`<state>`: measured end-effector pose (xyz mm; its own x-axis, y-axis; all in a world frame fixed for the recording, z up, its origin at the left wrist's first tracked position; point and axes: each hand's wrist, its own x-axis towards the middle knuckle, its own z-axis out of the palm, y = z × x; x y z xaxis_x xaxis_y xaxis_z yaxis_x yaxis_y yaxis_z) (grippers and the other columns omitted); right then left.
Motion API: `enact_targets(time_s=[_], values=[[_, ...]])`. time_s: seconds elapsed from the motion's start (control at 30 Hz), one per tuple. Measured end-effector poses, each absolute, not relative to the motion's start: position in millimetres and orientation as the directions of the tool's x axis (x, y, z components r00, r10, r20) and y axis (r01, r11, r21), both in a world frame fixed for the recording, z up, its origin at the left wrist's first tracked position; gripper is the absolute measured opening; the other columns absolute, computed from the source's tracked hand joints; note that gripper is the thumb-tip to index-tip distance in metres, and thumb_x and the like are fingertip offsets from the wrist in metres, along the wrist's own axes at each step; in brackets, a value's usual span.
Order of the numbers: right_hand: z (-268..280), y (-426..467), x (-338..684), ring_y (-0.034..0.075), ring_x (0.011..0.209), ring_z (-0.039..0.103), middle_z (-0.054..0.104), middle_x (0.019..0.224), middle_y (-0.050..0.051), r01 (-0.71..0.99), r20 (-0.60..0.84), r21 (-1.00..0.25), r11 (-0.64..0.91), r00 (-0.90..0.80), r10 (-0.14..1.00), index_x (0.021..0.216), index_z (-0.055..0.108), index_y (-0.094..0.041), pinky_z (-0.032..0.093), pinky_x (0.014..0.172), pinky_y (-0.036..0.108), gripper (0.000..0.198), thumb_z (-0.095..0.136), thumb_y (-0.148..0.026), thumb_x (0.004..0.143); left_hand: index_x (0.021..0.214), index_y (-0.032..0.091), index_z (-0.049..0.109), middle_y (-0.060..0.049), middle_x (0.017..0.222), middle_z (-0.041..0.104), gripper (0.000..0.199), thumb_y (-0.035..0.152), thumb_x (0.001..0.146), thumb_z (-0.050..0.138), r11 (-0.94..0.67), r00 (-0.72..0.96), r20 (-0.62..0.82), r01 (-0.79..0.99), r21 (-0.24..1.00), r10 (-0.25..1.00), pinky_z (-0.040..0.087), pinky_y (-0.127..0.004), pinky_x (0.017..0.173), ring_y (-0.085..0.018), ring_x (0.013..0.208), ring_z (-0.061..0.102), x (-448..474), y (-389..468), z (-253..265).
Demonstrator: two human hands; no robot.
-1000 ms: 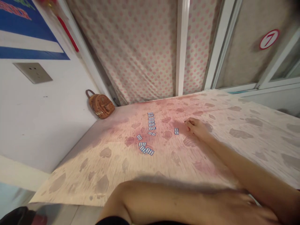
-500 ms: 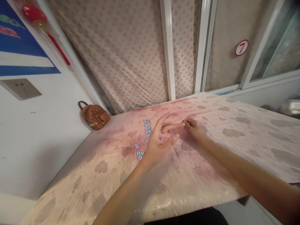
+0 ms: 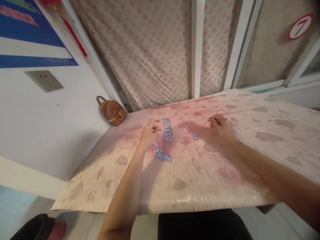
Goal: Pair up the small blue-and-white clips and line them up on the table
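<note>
My left hand (image 3: 149, 133) is just left of a column of small blue-and-white striped pieces (image 3: 167, 126). Its fingers are curled in, and whatever they might hold is hidden. My right hand (image 3: 221, 128) hovers over the table farther right, thumb and fingers pinched together; anything between them is too small to make out. Between the hands, one striped piece (image 3: 195, 136) lies by itself. Nearer to me, a loose cluster of similar pieces (image 3: 163, 156) rests at odd angles, with a single piece (image 3: 155, 144) beside my left wrist.
A patterned cloth covers the table (image 3: 180, 186). At its far left corner a small brown backpack-shaped bag (image 3: 113, 111) leans by the wall. Behind the table hangs a dotted curtain (image 3: 150, 50). A dark stool or lap (image 3: 202, 225) shows below the front edge.
My left hand has moved left, from beside my right hand to the column, and its spread fingers have curled. My right hand has drawn apart to the right. The view has shifted too.
</note>
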<state>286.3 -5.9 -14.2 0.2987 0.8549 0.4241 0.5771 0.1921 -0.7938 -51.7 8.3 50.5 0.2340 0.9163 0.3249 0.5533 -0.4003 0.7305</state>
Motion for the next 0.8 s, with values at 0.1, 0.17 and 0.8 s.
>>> enact_targets(time_s=[0.1,0.17,0.8], values=[[6.6,-2.4,263.9,0.019,0.055,0.050,0.056,0.058,0.004,0.544,0.447,-0.802,0.249,0.268,0.853,0.077,0.060,-0.024,0.034,0.054,0.033,0.024,0.049,-0.042,0.088,0.095,0.016,0.069,-0.004,0.086,0.067,0.025,0.024,0.072,0.074,-0.371,0.385,0.138,0.639,0.673,0.913,0.045,-0.026,0.073,-0.016,0.080,0.060,-85.3,15.5,41.6],[21.5,0.5,241.2,0.018,0.053,0.047,0.055,0.058,0.003,0.519,0.453,-0.803,0.293,0.212,0.866,0.076,0.059,-0.025,0.033,0.053,0.033,0.025,0.049,-0.044,0.088,0.085,0.015,0.070,-0.003,0.083,0.067,0.024,0.030,0.068,0.079,-0.375,0.518,0.005,0.613,0.696,0.856,0.044,-0.025,0.071,-0.017,0.079,0.060,-93.1,13.2,39.0],[24.1,-21.1,193.9,0.016,0.055,0.046,0.052,0.060,0.001,0.630,0.531,-0.664,0.402,0.019,0.847,0.076,0.055,-0.024,0.032,0.056,0.031,0.023,0.047,-0.039,0.092,0.071,0.018,0.065,0.002,0.065,0.063,0.020,0.030,0.064,0.079,-0.310,0.596,-0.229,0.663,0.681,0.770,0.038,-0.023,0.057,-0.013,0.061,0.055,-82.2,10.6,23.5]])
